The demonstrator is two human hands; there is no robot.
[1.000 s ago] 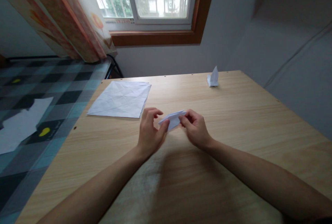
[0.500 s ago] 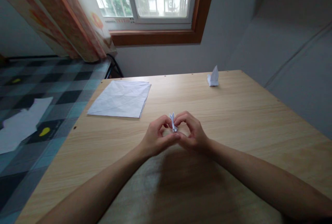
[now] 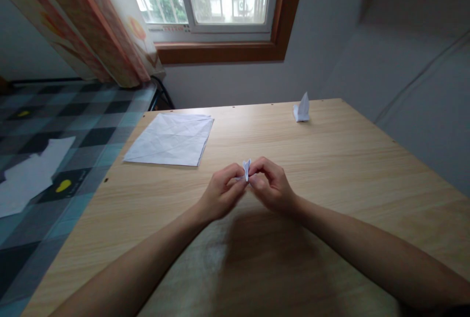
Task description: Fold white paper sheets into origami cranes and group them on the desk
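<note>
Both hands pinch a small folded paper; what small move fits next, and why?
Probably squeeze the fold tighter: the left hand and right hand pinch the folded paper from either side above the table, and its top flaps look splayed.

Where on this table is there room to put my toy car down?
Bare wood lies right of the right hand, out to the edge of the table, and between the creased sheet and the little paper figure. It is crowded in the middle, where the left hand meets it on the small folded paper.
</note>
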